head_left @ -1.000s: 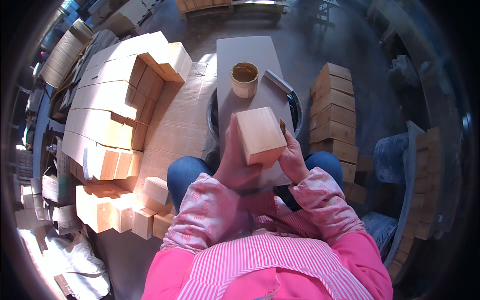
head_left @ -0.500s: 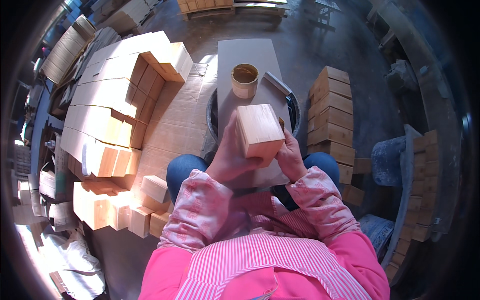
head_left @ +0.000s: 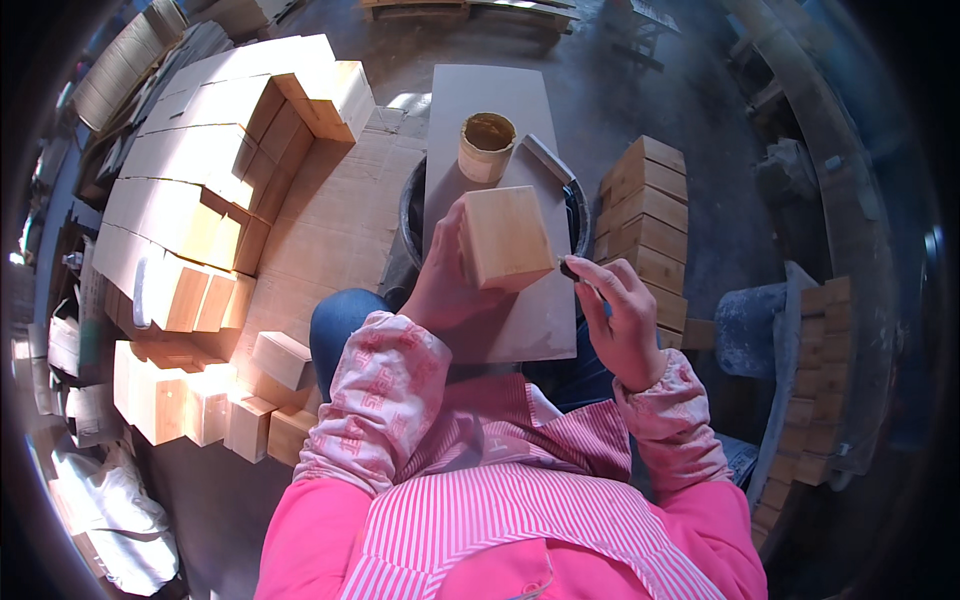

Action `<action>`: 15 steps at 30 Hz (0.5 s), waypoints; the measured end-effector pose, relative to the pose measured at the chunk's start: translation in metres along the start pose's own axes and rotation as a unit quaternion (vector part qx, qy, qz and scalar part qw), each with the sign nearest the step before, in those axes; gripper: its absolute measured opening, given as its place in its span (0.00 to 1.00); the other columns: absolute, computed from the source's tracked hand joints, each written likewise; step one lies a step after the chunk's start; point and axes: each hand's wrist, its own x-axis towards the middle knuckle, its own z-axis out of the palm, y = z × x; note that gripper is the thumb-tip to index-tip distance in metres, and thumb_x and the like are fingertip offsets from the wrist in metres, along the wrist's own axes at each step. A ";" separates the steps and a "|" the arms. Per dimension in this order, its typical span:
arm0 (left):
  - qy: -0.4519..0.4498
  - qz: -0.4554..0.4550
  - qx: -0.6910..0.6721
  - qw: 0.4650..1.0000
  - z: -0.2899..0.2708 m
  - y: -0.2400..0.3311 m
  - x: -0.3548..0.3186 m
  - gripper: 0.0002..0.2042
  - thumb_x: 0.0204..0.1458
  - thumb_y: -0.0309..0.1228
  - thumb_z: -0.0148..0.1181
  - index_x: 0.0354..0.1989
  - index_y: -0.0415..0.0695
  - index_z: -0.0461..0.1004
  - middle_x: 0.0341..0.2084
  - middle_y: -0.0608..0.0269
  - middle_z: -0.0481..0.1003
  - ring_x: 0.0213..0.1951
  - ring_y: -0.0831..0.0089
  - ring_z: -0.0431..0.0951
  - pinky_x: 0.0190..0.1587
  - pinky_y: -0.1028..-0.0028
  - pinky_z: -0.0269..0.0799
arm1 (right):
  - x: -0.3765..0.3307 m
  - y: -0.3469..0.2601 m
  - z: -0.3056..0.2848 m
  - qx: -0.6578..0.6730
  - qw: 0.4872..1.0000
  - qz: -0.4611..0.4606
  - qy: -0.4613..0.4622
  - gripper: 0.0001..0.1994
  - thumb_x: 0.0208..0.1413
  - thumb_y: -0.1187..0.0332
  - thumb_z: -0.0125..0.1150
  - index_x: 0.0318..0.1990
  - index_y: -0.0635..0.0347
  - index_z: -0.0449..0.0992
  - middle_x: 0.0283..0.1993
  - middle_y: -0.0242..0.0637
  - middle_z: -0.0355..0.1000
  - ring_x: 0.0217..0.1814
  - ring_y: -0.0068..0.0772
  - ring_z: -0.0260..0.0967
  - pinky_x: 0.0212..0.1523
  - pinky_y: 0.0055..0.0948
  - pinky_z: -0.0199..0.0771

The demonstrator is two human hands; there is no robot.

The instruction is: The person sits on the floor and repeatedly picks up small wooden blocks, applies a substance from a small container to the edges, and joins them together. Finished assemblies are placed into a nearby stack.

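A pale wooden block (head_left: 508, 235), or closed box, is held tilted over the grey board (head_left: 485, 85) in front of me. My left hand (head_left: 447, 275) wraps round its left side and underside. Just right of the block, my right hand (head_left: 622, 320) pinches a small dark tool (head_left: 568, 268), whose kind I cannot make out. That tool's tip is close to the block's right edge; whether they touch I cannot tell. Beyond the block stands an open round tub (head_left: 487, 150) with brownish stains inside. To the right of the tub lies a long grey metal strip (head_left: 548, 160).
Stacked wooden boxes (head_left: 180, 165) stand on a cardboard sheet (head_left: 335, 200) at left, with several more (head_left: 205, 405) nearer me. Another row of blocks (head_left: 648, 215) stands at right, beside a stained blue bucket (head_left: 750, 330). A dark round container (head_left: 408, 215) shows under the board.
My right hand has come away from behind the block and moved right with the small dark tool in its fingers. The block has turned in my left hand and shows a different face.
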 end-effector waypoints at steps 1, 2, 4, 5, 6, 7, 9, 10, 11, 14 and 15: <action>0.001 -0.004 -0.010 1.000 0.000 -0.001 -0.001 0.64 0.35 0.32 0.86 0.79 0.43 0.42 0.68 0.42 0.59 0.70 0.44 0.62 0.72 0.52 0.60 | 0.002 -0.003 0.000 -0.011 1.000 -0.012 -0.006 0.19 0.61 0.80 0.67 0.59 0.55 0.82 0.34 0.41 0.73 0.33 0.39 0.73 0.33 0.32 0.73; 0.002 -0.007 -0.020 1.000 0.000 -0.001 -0.001 0.65 0.35 0.32 0.86 0.79 0.43 0.42 0.68 0.43 0.59 0.70 0.45 0.62 0.72 0.53 0.60 | 0.004 -0.006 0.001 -0.021 0.999 -0.022 -0.014 0.21 0.59 0.81 0.68 0.59 0.54 0.82 0.34 0.41 0.73 0.33 0.40 0.74 0.33 0.33 0.73; 0.005 -0.006 -0.032 0.999 0.000 -0.001 -0.001 0.64 0.35 0.32 0.86 0.79 0.43 0.42 0.68 0.43 0.59 0.70 0.46 0.63 0.72 0.53 0.61 | 0.009 -0.007 0.003 -0.026 0.999 -0.038 -0.024 0.20 0.60 0.80 0.68 0.59 0.54 0.82 0.34 0.40 0.73 0.32 0.40 0.73 0.32 0.34 0.73; 0.006 -0.005 -0.037 0.999 0.000 -0.001 -0.001 0.64 0.35 0.31 0.86 0.80 0.43 0.43 0.68 0.44 0.60 0.70 0.46 0.63 0.72 0.53 0.61 | 0.011 -0.006 0.005 -0.029 0.998 -0.045 -0.030 0.20 0.60 0.79 0.69 0.59 0.53 0.82 0.34 0.40 0.73 0.32 0.40 0.73 0.31 0.34 0.73; 0.007 -0.007 -0.039 0.999 0.000 -0.001 -0.001 0.64 0.35 0.31 0.86 0.80 0.43 0.43 0.68 0.44 0.60 0.70 0.47 0.63 0.72 0.54 0.61 | 0.013 -0.005 0.007 -0.025 0.998 -0.049 -0.036 0.19 0.60 0.79 0.69 0.58 0.53 0.83 0.33 0.40 0.73 0.31 0.39 0.73 0.31 0.34 0.72; 0.007 -0.005 -0.040 0.999 0.001 -0.001 -0.001 0.64 0.34 0.31 0.86 0.80 0.43 0.43 0.68 0.44 0.60 0.70 0.47 0.63 0.72 0.54 0.61 | 0.015 -0.004 0.010 -0.020 0.998 -0.052 -0.042 0.19 0.60 0.79 0.69 0.58 0.53 0.83 0.33 0.40 0.72 0.31 0.39 0.72 0.30 0.34 0.72; 0.006 0.002 -0.038 0.999 0.001 -0.001 -0.001 0.64 0.34 0.30 0.86 0.80 0.43 0.43 0.67 0.45 0.60 0.70 0.48 0.63 0.72 0.54 0.61 | 0.017 -0.004 0.011 -0.011 0.997 -0.050 -0.050 0.18 0.60 0.78 0.69 0.57 0.53 0.84 0.32 0.40 0.71 0.30 0.39 0.72 0.29 0.34 0.72; 0.007 0.009 -0.052 0.999 0.001 -0.001 -0.001 0.64 0.34 0.30 0.85 0.80 0.43 0.44 0.67 0.45 0.60 0.70 0.48 0.63 0.72 0.54 0.61 | 0.018 -0.005 0.010 -0.007 0.998 -0.046 -0.052 0.18 0.60 0.78 0.69 0.57 0.53 0.84 0.32 0.40 0.71 0.30 0.39 0.72 0.29 0.34 0.71; 0.007 0.003 -0.036 0.999 0.002 -0.001 -0.001 0.64 0.33 0.30 0.85 0.79 0.43 0.44 0.67 0.45 0.61 0.71 0.48 0.63 0.72 0.55 0.61 | 0.018 -0.006 0.009 0.002 0.997 -0.047 -0.054 0.17 0.60 0.78 0.69 0.56 0.54 0.84 0.32 0.39 0.71 0.30 0.39 0.72 0.29 0.34 0.71; 0.010 0.005 -0.037 0.999 0.002 -0.001 0.001 0.64 0.33 0.28 0.85 0.79 0.43 0.44 0.67 0.46 0.61 0.71 0.49 0.63 0.72 0.55 0.61 | 0.020 -0.010 -0.002 -0.037 0.996 -0.041 -0.077 0.17 0.60 0.77 0.70 0.55 0.54 0.85 0.31 0.39 0.70 0.29 0.39 0.72 0.28 0.35 0.71; 0.010 0.013 -0.037 0.999 0.001 -0.001 0.002 0.64 0.33 0.28 0.85 0.79 0.43 0.44 0.67 0.46 0.61 0.71 0.50 0.63 0.72 0.56 0.61 | 0.022 -0.012 -0.006 -0.045 0.995 -0.043 -0.080 0.16 0.60 0.77 0.70 0.55 0.53 0.85 0.31 0.39 0.70 0.29 0.39 0.72 0.28 0.35 0.71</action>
